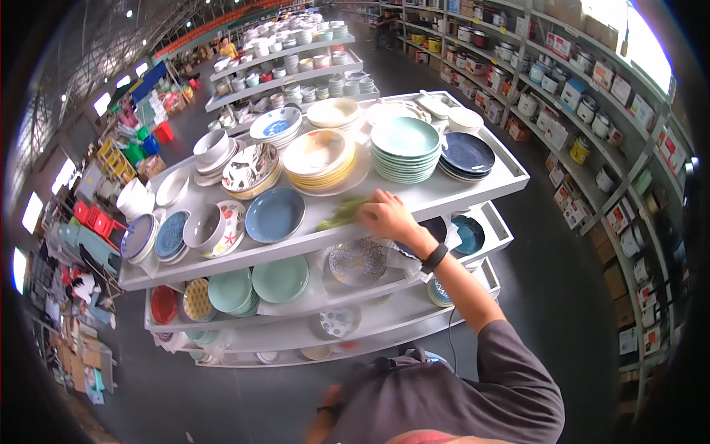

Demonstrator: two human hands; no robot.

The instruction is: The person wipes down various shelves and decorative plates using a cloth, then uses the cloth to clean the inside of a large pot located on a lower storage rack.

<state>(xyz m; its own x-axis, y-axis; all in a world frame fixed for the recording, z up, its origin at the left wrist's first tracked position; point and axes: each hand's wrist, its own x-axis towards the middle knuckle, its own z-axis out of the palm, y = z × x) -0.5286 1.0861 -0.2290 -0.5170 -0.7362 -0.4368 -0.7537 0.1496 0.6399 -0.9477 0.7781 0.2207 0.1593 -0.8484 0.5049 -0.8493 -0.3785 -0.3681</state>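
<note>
Head view: our right hand (388, 214), fingers bunched on crumpled green cloth (340, 213), before mint-green round ceramic plate stack (404, 155). Left hand (319, 428) blurred; fingers, we can't tell. Best we press cloth flat, clear of stack.

A person's right hand (388, 214), a black band (435, 258) around its wrist, grips a crumpled, blurred green cloth (342, 214) against the top shelf of a grey tiered display stand (436, 202). Just left of the cloth sits a round blue ceramic plate (274, 215); behind the hand rises a stack of pale mint-green plates (405, 148), with dark navy round plates (467, 155) to its right. A stack of yellow-edged cream plates (319, 157) stands behind the cloth. The person's left hand (319, 429), blurred near the lower edge, is well apart from the stand.
</note>
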